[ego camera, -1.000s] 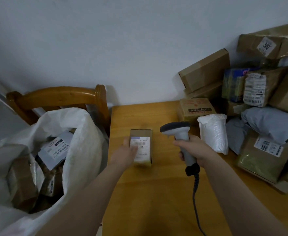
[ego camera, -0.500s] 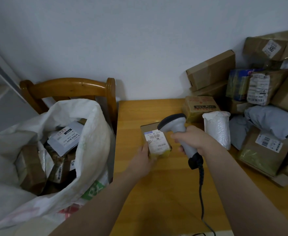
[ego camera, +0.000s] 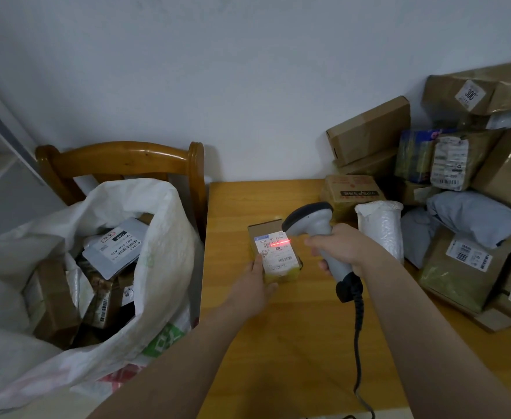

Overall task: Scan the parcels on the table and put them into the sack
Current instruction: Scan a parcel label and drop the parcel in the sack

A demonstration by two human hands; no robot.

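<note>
Your left hand (ego camera: pixel 255 285) grips the box (ego camera: pixel 275 252) at its near left corner, with the thumb laid along the left edge of the label (ego camera: pixel 283 263) and the fingers curled at the near end. The box sits in the middle of the counter (ego camera: pixel 278 352), label up. You cannot tell from here whether it lies flat or is tipped up a little.

Your right hand (ego camera: pixel 343 246) is clamped round the handle of the scanner (ego camera: pixel 308 216). The scanner's head sits just above the far right corner of the box and points down at it. A red line (ego camera: pixel 279 244) falls across the upper part of the label, over its barcode. The cable (ego camera: pixel 357 328) drops from the butt of the handle, runs toward you over the counter and goes off its near edge.

The sack (ego camera: pixel 169 237) stands open to your left, just beside the counter's left edge and propped against a wooden chair (ego camera: pixel 121 158). Inside it are parcels (ego camera: pixel 118 246): a grey pouch with a white label on top, and brown cartons beneath and beside it.

To your right the pile (ego camera: pixel 465 182) fills the far right corner of the counter, stacked against the wall (ego camera: pixel 218 71). At its front, an upright white mailer (ego camera: pixel 381 231) stands just behind your right hand. A printed carton (ego camera: pixel 354 192) lies behind the scanner head, and a grey bag (ego camera: pixel 474 216) rests on a brown packet with a barcode label.
</note>
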